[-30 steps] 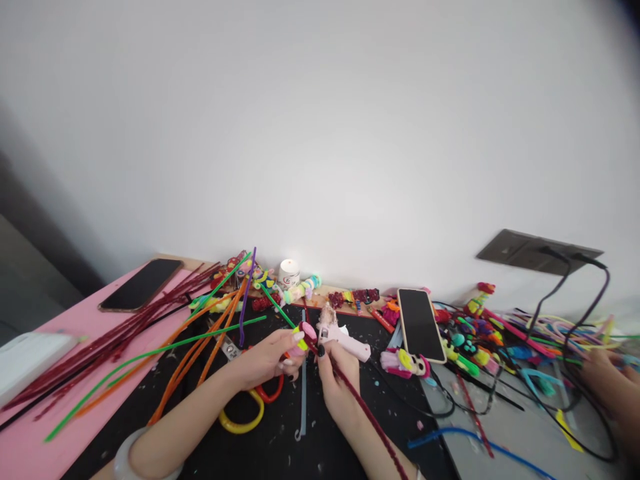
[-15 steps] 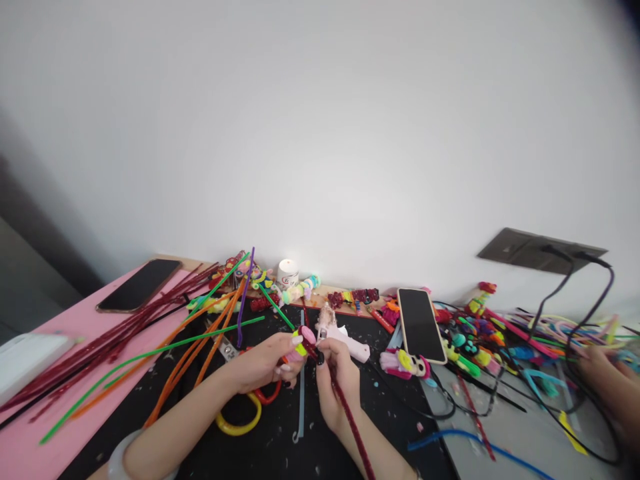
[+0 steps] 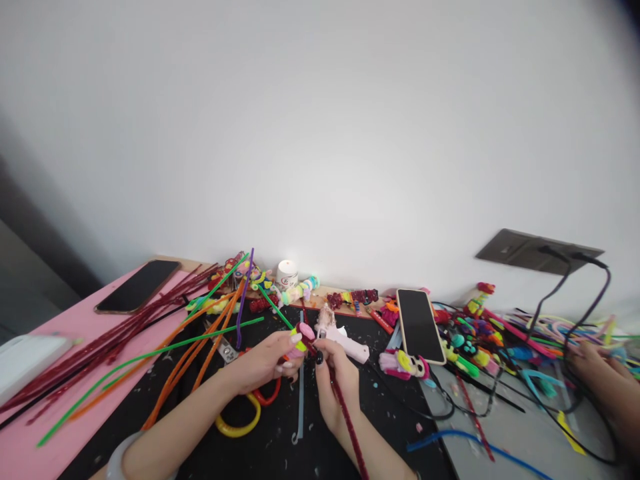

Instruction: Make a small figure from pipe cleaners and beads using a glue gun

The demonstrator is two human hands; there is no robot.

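Between the fingers of my left hand (image 3: 273,362) is a small pipe-cleaner doll (image 3: 303,335) in pink, yellow and dark red. My right hand (image 3: 337,380) pinches a long dark red pipe cleaner (image 3: 345,417) close to the doll; its tail runs down over my right wrist. The dark red end meets the doll, though the fingers partly hide how. Just behind my right hand lies a pale pink glue gun (image 3: 350,345). Below my left hand are scissors (image 3: 239,417) with yellow and red handles. A clear glue stick (image 3: 301,407) lies on the black mat between my arms.
Loose pipe cleaners (image 3: 200,340) spread over the left side, near a dark phone (image 3: 139,287). A second phone (image 3: 421,327) leans at the right beside a finished doll (image 3: 405,364). A paper cup (image 3: 287,275) stands by the wall. Black cables hang from a socket (image 3: 540,252); another person's hand (image 3: 603,373) is below.
My hands hold almost the same pose, with the doll turned slightly between my left fingers. The other person's hand at the right has shifted a little left.
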